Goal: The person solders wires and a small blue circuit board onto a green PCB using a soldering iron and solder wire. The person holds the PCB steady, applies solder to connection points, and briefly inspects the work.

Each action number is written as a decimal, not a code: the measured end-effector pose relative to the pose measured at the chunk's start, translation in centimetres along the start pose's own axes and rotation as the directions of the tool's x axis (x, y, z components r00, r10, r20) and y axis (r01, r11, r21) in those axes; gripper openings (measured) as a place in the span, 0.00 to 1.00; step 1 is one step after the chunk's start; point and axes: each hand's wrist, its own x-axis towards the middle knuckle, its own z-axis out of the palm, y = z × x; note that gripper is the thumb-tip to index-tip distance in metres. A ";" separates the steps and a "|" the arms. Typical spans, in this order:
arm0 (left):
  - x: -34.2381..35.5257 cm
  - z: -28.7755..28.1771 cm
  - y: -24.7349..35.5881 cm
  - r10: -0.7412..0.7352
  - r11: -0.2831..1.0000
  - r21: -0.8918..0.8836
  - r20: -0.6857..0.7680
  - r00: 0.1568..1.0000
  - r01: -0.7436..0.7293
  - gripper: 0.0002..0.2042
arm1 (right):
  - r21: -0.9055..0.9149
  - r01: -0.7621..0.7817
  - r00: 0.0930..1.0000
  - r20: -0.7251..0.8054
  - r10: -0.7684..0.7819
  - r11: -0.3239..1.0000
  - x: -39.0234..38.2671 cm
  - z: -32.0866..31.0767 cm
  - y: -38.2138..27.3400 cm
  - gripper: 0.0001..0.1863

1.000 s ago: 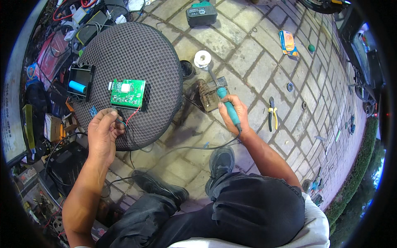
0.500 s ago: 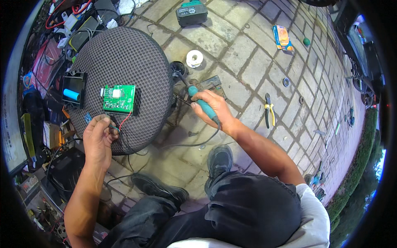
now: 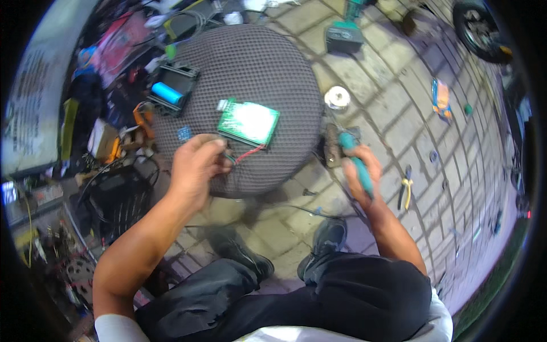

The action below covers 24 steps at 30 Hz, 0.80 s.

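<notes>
A soldering iron with a teal handle is gripped in my right hand, right of the round stool; its tip is blurred. My left hand is over the stool's near edge, fingers pinched on a thin wire. A red wire runs from there to the green circuit board, which lies on the dark mesh stool seat. Glare whitens the board's middle. Left of it sit a black open case with a blue cylindrical cell and a small blue board.
Beyond the iron stands a white spool. A teal and black power tool, yellow-handled pliers and an orange-blue packet lie on the paving. Cluttered parts and cables crowd the left. A wheel is at the far right.
The whole view has swung, so the stool, board and tools appear farther right. Both hands keep their grips, and their places relative to the stool are much the same.
</notes>
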 end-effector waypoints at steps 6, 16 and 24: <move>0.4 -0.9 0.1 -0.010 0.998 -0.069 0.080 0.997 0.016 0.08 | 0.272 -0.029 0.991 -0.117 0.063 0.962 -1.8 -5.0 -6.4 0.18; 1.4 -1.5 1.1 -0.172 0.970 -0.149 0.126 0.977 0.190 0.05 | 0.154 0.016 0.954 0.293 -0.061 0.988 5.9 -7.1 -15.0 0.22; 1.9 -2.2 1.6 -0.215 0.951 -0.168 0.238 0.947 0.258 0.06 | 0.251 -0.337 0.912 0.328 0.248 0.907 10.0 -3.4 -17.6 0.25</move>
